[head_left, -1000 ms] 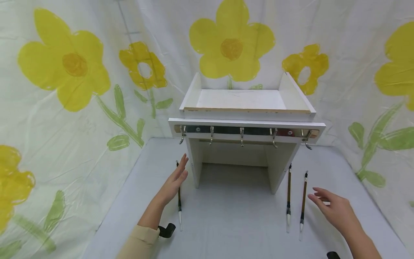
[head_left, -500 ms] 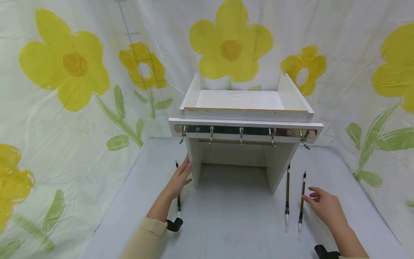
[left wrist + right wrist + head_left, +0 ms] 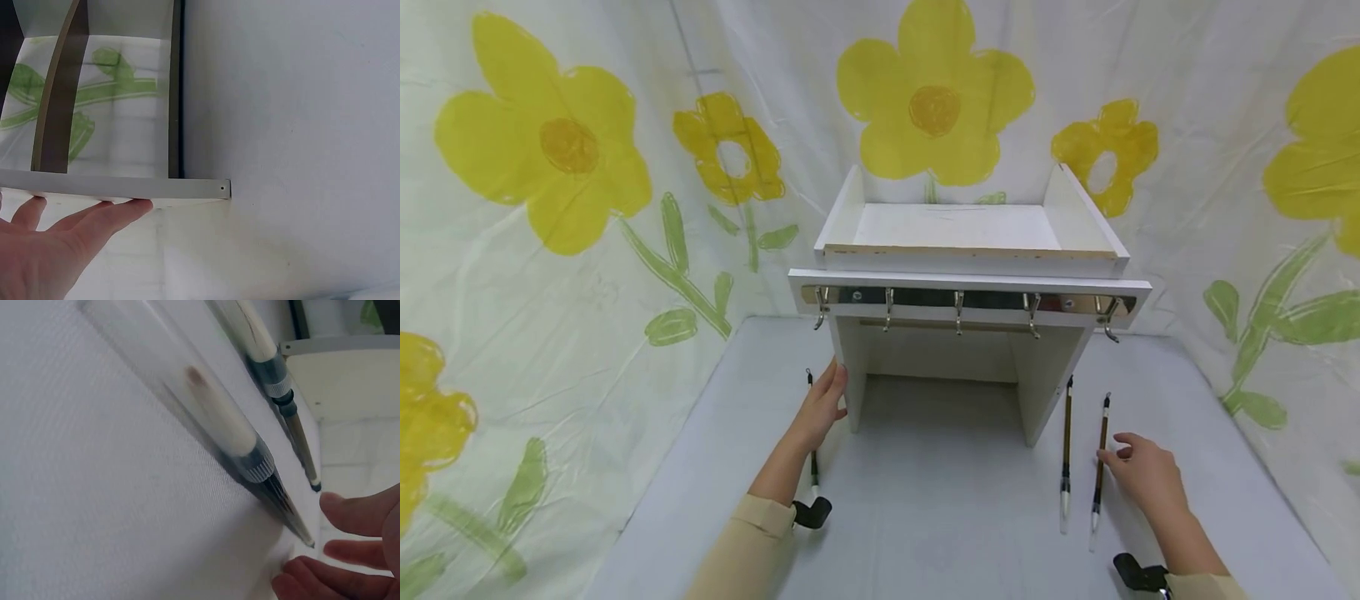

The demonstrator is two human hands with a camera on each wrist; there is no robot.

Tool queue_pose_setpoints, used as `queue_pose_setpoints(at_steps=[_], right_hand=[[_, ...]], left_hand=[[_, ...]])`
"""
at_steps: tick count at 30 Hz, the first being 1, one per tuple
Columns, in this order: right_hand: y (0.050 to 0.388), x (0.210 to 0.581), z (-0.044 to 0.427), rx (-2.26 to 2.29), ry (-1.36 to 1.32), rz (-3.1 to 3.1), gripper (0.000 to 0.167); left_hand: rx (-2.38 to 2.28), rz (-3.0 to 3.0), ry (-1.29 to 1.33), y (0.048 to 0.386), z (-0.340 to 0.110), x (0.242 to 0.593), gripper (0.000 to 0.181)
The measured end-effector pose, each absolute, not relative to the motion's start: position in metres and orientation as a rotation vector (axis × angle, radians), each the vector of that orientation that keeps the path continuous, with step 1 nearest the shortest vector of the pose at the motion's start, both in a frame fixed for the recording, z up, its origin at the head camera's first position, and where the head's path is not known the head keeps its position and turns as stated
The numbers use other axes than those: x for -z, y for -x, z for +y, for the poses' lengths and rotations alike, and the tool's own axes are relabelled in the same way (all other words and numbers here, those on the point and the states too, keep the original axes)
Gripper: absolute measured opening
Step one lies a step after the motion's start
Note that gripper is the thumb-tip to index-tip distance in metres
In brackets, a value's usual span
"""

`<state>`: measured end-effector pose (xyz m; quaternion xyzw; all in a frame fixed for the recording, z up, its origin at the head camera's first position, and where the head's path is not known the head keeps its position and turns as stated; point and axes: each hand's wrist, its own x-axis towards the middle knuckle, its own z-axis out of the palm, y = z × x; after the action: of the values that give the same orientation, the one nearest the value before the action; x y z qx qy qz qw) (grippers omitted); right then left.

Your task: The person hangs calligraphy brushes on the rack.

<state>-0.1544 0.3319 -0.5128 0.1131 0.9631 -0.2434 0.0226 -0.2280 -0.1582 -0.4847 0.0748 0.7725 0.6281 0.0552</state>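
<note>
A white wooden shelf unit [image 3: 880,265] stands at the middle of the table, with a metal hook rail [image 3: 925,297] across its front. My left hand [image 3: 817,410] touches the outer face of its left side panel [image 3: 119,183], fingers stretched along the wood. To the right lie two writing brushes with clear caps over their tips. The nearer of these, the outer brush [image 3: 1103,433], is just beside my right hand [image 3: 1142,471]. Thumb and fingers are apart there, holding nothing. The inner brush [image 3: 1066,442] lies closer to the shelf.
Another brush [image 3: 814,471] lies left of the shelf, partly hidden by my left wrist. The shelf's top tray [image 3: 955,225] is at the back. A white sheet [image 3: 625,350] painted with yellow flowers hangs behind and beside the table [image 3: 940,517].
My left hand has moved right and come against the shelf's side panel. My right hand has shifted left to the outer brush. Shelf and brushes appear to stay in place.
</note>
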Motion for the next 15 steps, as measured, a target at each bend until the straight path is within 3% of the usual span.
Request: queue_pose_setpoints(at_steps=[15], right_hand=[[0.162,0.525,0.325,0.853,-0.436,2.932,0.063]], left_hand=[[-1.862,2.396,-0.228,0.228,-0.155,0.482,0.072]])
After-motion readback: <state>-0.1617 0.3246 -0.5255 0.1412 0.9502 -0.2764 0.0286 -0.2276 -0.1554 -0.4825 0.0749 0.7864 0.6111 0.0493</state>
